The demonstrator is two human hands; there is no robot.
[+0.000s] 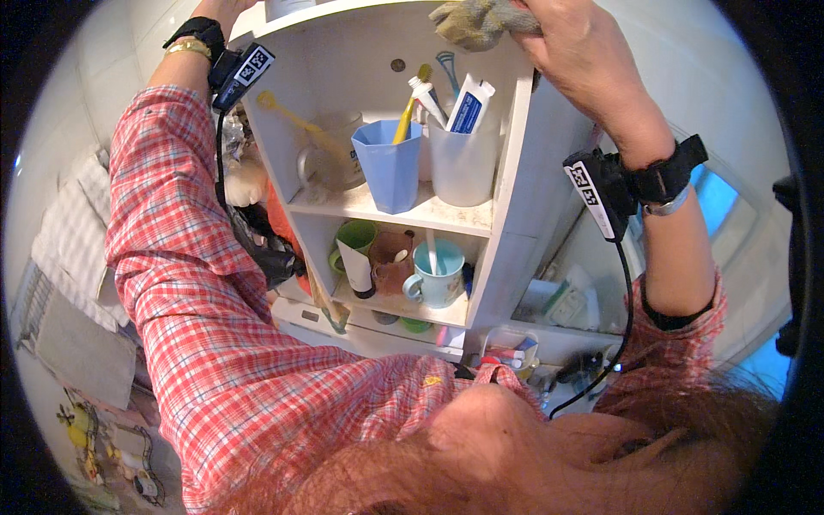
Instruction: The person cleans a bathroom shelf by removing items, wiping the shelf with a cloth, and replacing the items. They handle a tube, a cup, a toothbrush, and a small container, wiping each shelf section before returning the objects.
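Observation:
My right hand [571,34] is raised at the upper right corner of a white open-shelved cabinet [508,163]. Its fingers are closed on a crumpled grey-yellow cloth [481,23], which lies against the cabinet's top edge. My left hand [225,9] reaches up by the cabinet's upper left corner. The picture's edge cuts it off, so its fingers are hidden. On the upper shelf, just below, stand a blue faceted cup [386,167] and a frosted white cup [463,167]. These hold a yellow toothbrush [403,120] and toothpaste tubes [468,105].
The lower shelf carries a light-blue mug [436,279], a green cup [354,236], a brown cup [391,257] and a white tube [354,268]. A clear mug [330,163] sits at the upper shelf's left. White towels [69,240] hang at far left.

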